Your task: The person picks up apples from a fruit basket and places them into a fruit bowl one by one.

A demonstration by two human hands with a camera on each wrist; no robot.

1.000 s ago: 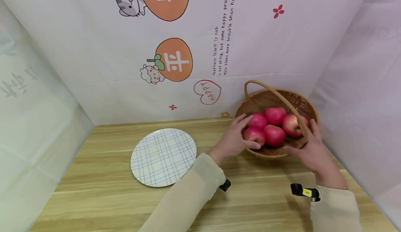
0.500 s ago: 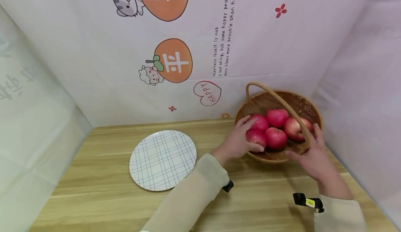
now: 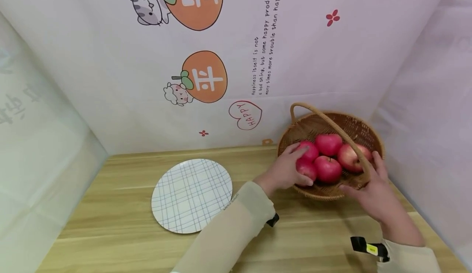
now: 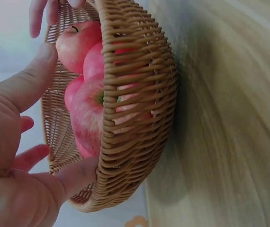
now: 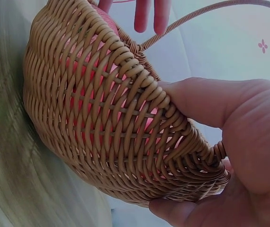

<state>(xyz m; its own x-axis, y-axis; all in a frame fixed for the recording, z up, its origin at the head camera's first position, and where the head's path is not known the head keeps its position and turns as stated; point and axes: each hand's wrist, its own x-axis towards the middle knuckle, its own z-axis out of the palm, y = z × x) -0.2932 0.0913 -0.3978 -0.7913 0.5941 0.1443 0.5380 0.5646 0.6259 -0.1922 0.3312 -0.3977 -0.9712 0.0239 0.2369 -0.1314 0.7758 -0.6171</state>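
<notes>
While both pale sleeves (image 3: 225, 228) reach across the wood-grain table (image 3: 121, 211) nearest the viewer, with a black unit showing at each cuff, the hands sit at the basket. Plaid plate (image 3: 191, 197) lies left, well apart from the basket, partly behind the left sleeve. Left hand (image 3: 284, 170): fingers spread wide over the left rim and the two leftmost apples; the left wrist view puts one fingertip at the rim; cannot tell how firmly it touches fruit. Right hand (image 3: 377, 197): grips the right rim around the handle's foot, thumb on the near side.

Basket (image 3: 363, 129) is at the far right of the table, by the corner of the cloth walls; five visible apples (image 3: 328, 170) bunched inside, the palest under the handle (image 3: 337, 128). Basket probably light, wicker slightly springy, loaded weight mostly fruit; best hold is rim or handle. Apples look firm, smooth, maybe slippery, easily bruised; likely to roll if tipped, so take each round its sides. Farthest: white printed backdrop (image 3: 295, 60), orange cartoons, lettering, red heart.
</notes>
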